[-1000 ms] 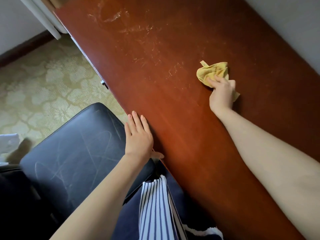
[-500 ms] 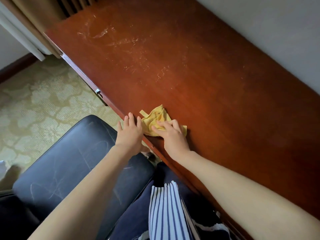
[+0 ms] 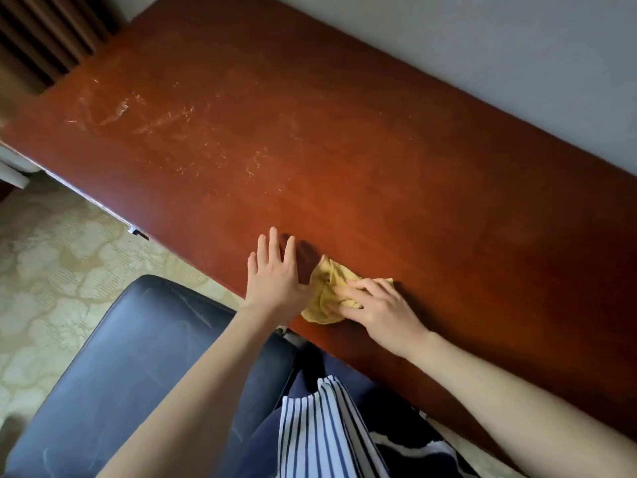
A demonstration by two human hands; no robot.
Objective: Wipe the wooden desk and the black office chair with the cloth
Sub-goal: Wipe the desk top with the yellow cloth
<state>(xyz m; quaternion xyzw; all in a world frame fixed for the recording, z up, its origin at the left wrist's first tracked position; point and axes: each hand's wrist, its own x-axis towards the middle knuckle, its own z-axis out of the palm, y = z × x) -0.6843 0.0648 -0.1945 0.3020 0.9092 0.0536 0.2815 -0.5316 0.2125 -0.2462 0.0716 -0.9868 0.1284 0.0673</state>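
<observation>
The reddish-brown wooden desk (image 3: 396, 174) runs diagonally across the view, with pale dusty streaks toward its far left end. A crumpled yellow cloth (image 3: 324, 291) lies on the desk near its front edge. My right hand (image 3: 375, 312) presses down on the cloth, fingers curled over it. My left hand (image 3: 275, 277) lies flat on the desk just left of the cloth, fingers spread and holding nothing. The black office chair seat (image 3: 131, 367), scuffed with light marks, sits below the desk edge at the lower left.
A grey wall (image 3: 499, 56) runs along the desk's far side. Brown curtain folds (image 3: 41, 39) hang at the top left. Patterned beige carpet (image 3: 58, 270) covers the floor. A striped blue-and-white garment (image 3: 320, 429) hangs at the bottom centre.
My right hand dragged the cloth from the middle of the desk back to the front edge, then slightly right. My left hand moved up from the edge onto the desk top.
</observation>
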